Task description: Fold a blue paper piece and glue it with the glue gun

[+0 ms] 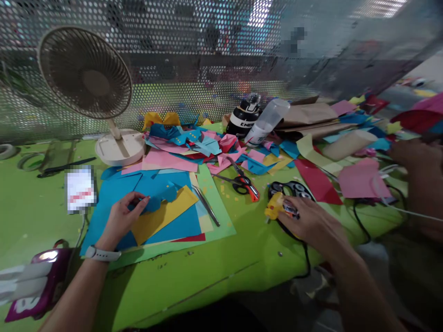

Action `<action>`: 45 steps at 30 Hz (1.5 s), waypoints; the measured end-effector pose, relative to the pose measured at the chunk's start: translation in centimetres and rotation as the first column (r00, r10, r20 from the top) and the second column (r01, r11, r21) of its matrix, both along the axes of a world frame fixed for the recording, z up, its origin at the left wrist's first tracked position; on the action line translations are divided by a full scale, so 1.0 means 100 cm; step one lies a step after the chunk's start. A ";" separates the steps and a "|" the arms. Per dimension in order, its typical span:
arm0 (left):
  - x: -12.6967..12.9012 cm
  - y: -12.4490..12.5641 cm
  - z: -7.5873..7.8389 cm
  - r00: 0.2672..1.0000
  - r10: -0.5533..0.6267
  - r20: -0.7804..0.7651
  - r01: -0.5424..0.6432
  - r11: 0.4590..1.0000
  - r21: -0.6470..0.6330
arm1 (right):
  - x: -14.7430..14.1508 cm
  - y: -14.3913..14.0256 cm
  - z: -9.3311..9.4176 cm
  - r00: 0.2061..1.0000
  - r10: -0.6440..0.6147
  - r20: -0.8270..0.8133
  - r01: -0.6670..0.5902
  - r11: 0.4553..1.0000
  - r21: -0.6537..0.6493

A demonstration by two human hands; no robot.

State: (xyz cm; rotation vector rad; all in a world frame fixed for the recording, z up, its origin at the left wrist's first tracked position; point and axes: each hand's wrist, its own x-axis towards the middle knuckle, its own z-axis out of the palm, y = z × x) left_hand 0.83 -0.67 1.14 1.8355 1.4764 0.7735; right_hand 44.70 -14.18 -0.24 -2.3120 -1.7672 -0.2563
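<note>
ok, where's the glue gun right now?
In the head view the yellow glue gun lies right of centre on the green table, under the fingertips of the right hand, just right of the orange-handled scissors.

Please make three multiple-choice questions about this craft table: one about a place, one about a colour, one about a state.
1. Where does the fan stand?
A. far left of the table
B. near right corner
C. on the floor

2. What colour is the paper piece in the left hand?
A. blue
B. white
C. black

3. How is the right hand?
A. lifted in the air
B. resting on the yellow glue gun
C. holding the scissors

Answers: 1 A, it stands far left by the mesh wall; 2 A, the fingers pinch blue paper; 3 B, it covers the glue gun.
</note>
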 end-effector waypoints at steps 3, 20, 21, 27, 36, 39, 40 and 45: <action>-0.003 -0.001 0.006 0.992 -0.108 -0.059 0.105 0.993 -0.054 | 0.021 -0.013 -0.014 0.998 -0.048 0.039 0.054 0.984 -0.170; -0.006 -0.003 -0.003 0.947 -0.253 -0.196 0.256 0.967 -0.008 | -0.019 -0.003 0.014 0.943 0.140 -0.301 -0.062 0.965 0.254; -0.006 -0.003 -0.004 0.948 -0.252 -0.194 0.258 0.966 0.002 | -0.030 0.003 0.018 0.902 0.178 -0.394 -0.088 0.968 0.236; -0.006 -0.004 -0.007 0.958 -0.260 -0.117 0.263 0.965 0.008 | -0.119 0.050 0.024 0.534 0.365 -0.763 -0.458 0.883 0.102; -0.011 -0.006 -0.007 0.953 -0.271 0.133 0.287 0.950 -0.120 | -0.197 0.069 0.029 0.156 0.287 -0.945 -0.761 0.645 0.070; -0.012 -0.004 -0.012 0.938 -0.345 0.033 0.346 0.936 -0.069 | -0.200 0.072 0.019 0.167 0.253 -0.953 -0.752 0.658 0.043; -0.012 -0.003 -0.014 0.932 -0.361 -0.029 0.360 0.933 -0.019 | -0.200 0.073 0.016 0.168 0.233 -0.958 -0.739 0.673 0.033; -0.012 -0.001 -0.014 0.896 -0.391 -0.211 0.411 0.910 0.059 | -0.200 0.074 0.009 0.136 0.137 -0.981 -0.676 0.737 0.010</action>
